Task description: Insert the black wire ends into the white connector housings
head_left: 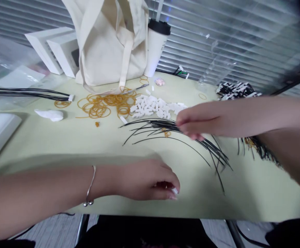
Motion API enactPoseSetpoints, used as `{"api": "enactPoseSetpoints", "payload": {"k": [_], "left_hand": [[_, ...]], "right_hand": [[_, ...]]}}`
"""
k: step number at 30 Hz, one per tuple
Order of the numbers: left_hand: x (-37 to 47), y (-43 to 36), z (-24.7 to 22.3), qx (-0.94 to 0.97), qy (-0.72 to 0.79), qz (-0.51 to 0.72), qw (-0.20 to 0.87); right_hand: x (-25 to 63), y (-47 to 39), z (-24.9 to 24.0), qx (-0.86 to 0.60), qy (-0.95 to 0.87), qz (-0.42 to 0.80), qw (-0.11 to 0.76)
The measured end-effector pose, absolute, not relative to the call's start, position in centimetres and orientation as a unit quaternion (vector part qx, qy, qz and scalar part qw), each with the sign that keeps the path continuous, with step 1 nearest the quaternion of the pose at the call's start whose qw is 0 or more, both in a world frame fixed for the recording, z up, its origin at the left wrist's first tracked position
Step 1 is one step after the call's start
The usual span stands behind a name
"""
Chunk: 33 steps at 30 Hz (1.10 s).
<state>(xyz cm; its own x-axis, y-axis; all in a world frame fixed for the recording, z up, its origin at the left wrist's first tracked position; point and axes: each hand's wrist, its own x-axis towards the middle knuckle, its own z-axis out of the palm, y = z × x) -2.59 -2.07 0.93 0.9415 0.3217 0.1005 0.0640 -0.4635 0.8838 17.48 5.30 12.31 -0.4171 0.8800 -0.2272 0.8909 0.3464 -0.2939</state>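
Before slatted blinds (204, 34), a pale table (62, 137) bears black wires (162, 123).

The left hand (150, 179) pinches thumb to forefinger, back uppermost, while the right hand (192, 121), farther forward, points its fingers leftward and down.

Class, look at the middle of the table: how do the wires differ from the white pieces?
The wires are black, the pieces white. The wires are long and thin; the pieces are short and stubby. The wires fan out, partly hidden by the right hand; the pieces lie heaped. Both lie on the table.
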Motion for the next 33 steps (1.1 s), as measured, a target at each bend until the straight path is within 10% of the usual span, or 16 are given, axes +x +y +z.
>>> {"api": "enactPoseSetpoints", "payload": {"k": [3, 10, 26, 33], "left_hand": [[-2.5, -1.9, 0.8, 0.855, 0.107, 0.12, 0.493], [-2.5, -1.6, 1.3, 0.866, 0.097, 0.085, 0.484], [-2.3, -1.8, 1.2, 0.872, 0.1, 0.086, 0.471], [-2.7, -1.7, 0.8, 0.857, 0.09, 0.127, 0.49]], "right_hand": [[14.2, 4.9, 8.1, 0.444, 0.843, -0.264, 0.153], [13.5, 3.7, 2.5, 0.448, 0.875, -0.184, 0.009], [18.3, 5.6, 3.5, 0.431, 0.893, -0.126, 0.036], [9.8, 7.3, 8.6, 0.396, 0.905, -0.12, -0.101]]}}
